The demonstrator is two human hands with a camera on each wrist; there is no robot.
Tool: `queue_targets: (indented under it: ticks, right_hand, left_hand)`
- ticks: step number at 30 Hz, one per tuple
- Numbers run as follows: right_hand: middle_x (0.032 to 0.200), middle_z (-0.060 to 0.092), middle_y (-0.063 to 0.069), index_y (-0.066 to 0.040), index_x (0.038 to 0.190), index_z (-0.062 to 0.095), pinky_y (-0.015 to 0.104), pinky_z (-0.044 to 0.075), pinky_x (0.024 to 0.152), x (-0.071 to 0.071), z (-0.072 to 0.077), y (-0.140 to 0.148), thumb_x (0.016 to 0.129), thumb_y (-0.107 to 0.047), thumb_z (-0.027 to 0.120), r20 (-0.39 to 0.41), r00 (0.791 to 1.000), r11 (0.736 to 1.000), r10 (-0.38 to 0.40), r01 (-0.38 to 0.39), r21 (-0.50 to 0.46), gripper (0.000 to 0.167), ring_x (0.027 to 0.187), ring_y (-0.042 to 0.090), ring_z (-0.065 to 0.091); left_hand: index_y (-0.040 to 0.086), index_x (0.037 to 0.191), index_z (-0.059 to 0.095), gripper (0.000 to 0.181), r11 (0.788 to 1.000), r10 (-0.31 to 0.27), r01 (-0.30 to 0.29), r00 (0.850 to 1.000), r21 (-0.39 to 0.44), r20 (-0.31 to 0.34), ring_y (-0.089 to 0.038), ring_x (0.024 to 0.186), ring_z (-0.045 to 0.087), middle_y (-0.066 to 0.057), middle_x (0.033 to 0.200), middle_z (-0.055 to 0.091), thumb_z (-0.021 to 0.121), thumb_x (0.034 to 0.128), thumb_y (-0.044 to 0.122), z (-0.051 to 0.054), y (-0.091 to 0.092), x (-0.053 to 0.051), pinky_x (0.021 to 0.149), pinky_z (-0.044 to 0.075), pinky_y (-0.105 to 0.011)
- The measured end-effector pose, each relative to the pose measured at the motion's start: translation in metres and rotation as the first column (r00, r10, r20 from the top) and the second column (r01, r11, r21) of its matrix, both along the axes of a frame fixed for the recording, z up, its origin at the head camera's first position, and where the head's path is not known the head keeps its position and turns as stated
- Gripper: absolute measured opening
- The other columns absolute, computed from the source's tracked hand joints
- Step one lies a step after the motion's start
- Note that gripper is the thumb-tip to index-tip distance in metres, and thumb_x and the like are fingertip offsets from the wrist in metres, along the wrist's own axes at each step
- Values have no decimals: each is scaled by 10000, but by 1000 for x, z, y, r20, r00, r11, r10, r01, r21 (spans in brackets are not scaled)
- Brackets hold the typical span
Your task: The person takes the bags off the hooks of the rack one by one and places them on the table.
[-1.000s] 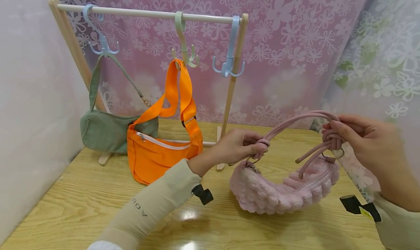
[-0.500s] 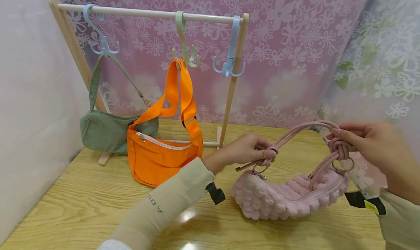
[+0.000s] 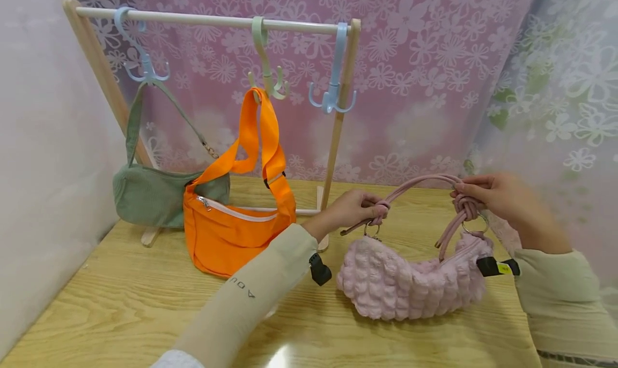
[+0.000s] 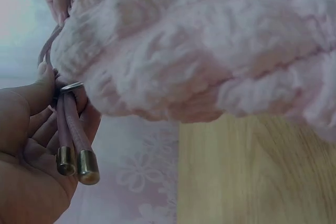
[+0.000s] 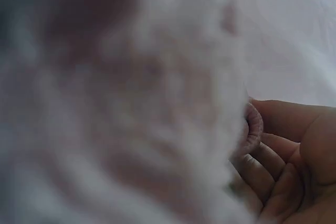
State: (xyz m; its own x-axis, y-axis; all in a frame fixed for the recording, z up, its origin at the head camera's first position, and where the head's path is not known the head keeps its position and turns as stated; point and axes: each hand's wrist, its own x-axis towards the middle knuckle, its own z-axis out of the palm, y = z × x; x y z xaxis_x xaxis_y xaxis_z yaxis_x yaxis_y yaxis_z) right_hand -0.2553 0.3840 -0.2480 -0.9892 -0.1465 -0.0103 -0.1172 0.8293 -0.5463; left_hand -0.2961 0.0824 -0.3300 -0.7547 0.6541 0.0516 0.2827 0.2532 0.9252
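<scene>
Between my hands is a fluffy pink handbag [image 3: 410, 287] with a bubbly texture, a knotted cord strap [image 3: 425, 179] and metal rings. My left hand [image 3: 350, 211] pinches the knot at the strap's left end. The knot at the right end is pinched by my right hand [image 3: 502, 204]. In the left wrist view, two metal-tipped cord ends [image 4: 76, 135] hang beside the left palm, and the bag's plush side [image 4: 173, 51] fills the top. A blurred pink bag surface [image 5: 142, 103] covers most of the right wrist view, with the right hand's fingers at its edge.
Behind stands a wooden rack with a white bar [image 3: 207, 19]. A green bag [image 3: 149, 193] hangs from its left blue hook, and an orange bag [image 3: 232, 239] from the green hook. The right blue hook [image 3: 332, 97] bears no bag. All stand on a wood-grain table [image 3: 120, 303].
The right hand has moved left, bringing the knots closer together. The pink bag has tipped so that its bubbly front faces the head camera more. The view has shifted slightly.
</scene>
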Motion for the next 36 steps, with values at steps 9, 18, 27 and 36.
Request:
queue_targets:
  ticks: [9, 18, 27, 36]
  right_hand:
    - [1048, 711, 172, 102, 1257, 567, 268, 537, 664, -50, -26, -6, 1022, -320, 506, 99, 994, 998, 39, -35, -45, 487, 791, 139, 672]
    - [988, 713, 178, 109, 1196, 611, 313, 478, 612, -77, -50, -16, 1026, -239, 510, 94, 995, 999, 19, -16, -34, 400, 715, 173, 622]
    - [985, 685, 257, 158, 1141, 611, 327, 464, 611, -99, -78, -16, 1026, -107, 489, 166, 982, 994, 85, -72, -82, 313, 676, 203, 595]
    - [906, 713, 173, 141, 1095, 655, 318, 528, 644, -109, -99, -15, 1014, -131, 517, 246, 965, 993, 91, -106, 48, 315, 688, 183, 642]
  left_hand:
    - [109, 1109, 707, 226, 992, 122, -123, 992, -39, -32, -132, 696, 610, -18, 850, 712, 577, 982, 243, -27, 5, -20, 594, 456, -233]
    - [91, 1022, 680, 212, 975, 220, -221, 975, -29, -23, -156, 655, 517, -151, 877, 667, 548, 1004, 256, -45, 7, -27, 576, 399, -246]
    - [64, 1068, 691, 256, 932, 269, -294, 953, -212, -141, -125, 541, 408, -36, 772, 619, 564, 999, 276, -60, 9, -39, 511, 327, -246]
    - [76, 1055, 706, 231, 886, 278, -322, 945, -333, -174, -138, 580, 436, -7, 744, 586, 585, 990, 262, -69, 10, -41, 551, 340, -257]
